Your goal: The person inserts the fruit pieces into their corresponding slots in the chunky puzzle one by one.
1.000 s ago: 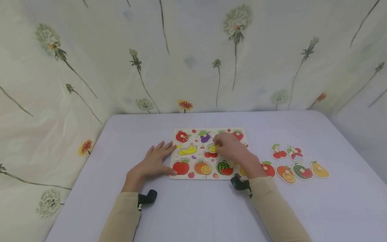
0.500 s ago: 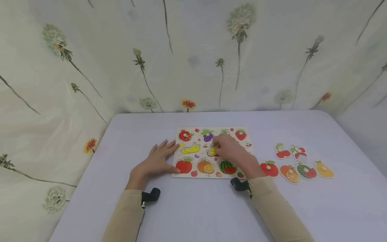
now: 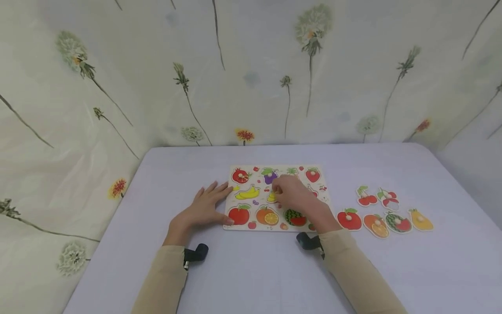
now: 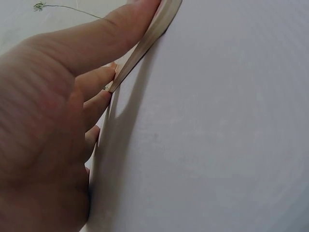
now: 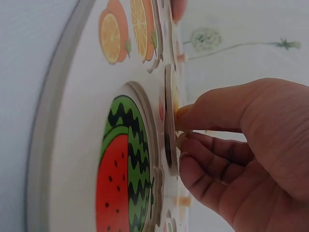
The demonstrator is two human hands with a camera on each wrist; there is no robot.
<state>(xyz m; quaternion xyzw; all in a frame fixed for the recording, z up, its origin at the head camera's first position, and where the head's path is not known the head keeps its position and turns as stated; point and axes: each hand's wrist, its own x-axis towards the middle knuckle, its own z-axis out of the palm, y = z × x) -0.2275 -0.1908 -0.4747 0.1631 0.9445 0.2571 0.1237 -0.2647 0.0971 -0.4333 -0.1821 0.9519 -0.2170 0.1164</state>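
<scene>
A wooden fruit puzzle board (image 3: 255,226) lies mid-table. My right hand (image 3: 296,196) pinches a yellow banana puzzle piece (image 3: 271,197) by its knob, over the middle of the board. In the right wrist view that piece (image 5: 169,121) stands edge-on, close over the board, its face mostly hidden by thumb and fingers. The banana picture (image 3: 248,193) without a knob shows just left of it. My left hand (image 3: 201,207) rests with spread, straight fingers at the board's left edge; in the left wrist view its thumb (image 4: 96,46) lies along that edge.
Knobbed pieces lie right of the board: cherries (image 3: 367,199), another red fruit (image 3: 388,200), an apple (image 3: 349,219), an orange (image 3: 375,226), a watermelon (image 3: 399,223) and a pear (image 3: 421,220). Pomegranate (image 3: 240,176), grapes (image 3: 269,176) and strawberry (image 3: 312,175) pieces sit in the board's back row.
My right hand has shifted slightly left over the board with the banana piece, toward the banana picture. The left hand stays at the board's edge. The head view has turned slightly.
</scene>
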